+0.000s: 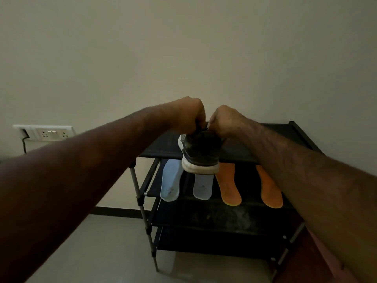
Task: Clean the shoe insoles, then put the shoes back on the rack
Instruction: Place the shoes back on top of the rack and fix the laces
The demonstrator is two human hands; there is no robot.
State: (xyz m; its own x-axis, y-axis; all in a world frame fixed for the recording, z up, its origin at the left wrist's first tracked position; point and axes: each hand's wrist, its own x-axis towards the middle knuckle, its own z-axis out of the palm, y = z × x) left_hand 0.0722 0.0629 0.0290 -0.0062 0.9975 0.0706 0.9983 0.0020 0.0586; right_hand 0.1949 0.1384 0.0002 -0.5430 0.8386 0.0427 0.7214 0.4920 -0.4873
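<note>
the black shoe rack (281,132) stands by the wall. the dark shoe (201,152) is up in the air just over the top shelf, its white sole turned toward us. white insoles (170,184) and orange insoles (228,184) lie on the second shelf, poking out at the front. the left hand (189,113) and right hand (222,121) both hold the shoe's top edge, fingers (195,124) curled tight round it. i think they are pulling the shoe open. next an insole should slide in, then the shoe goes on the rack.
</note>
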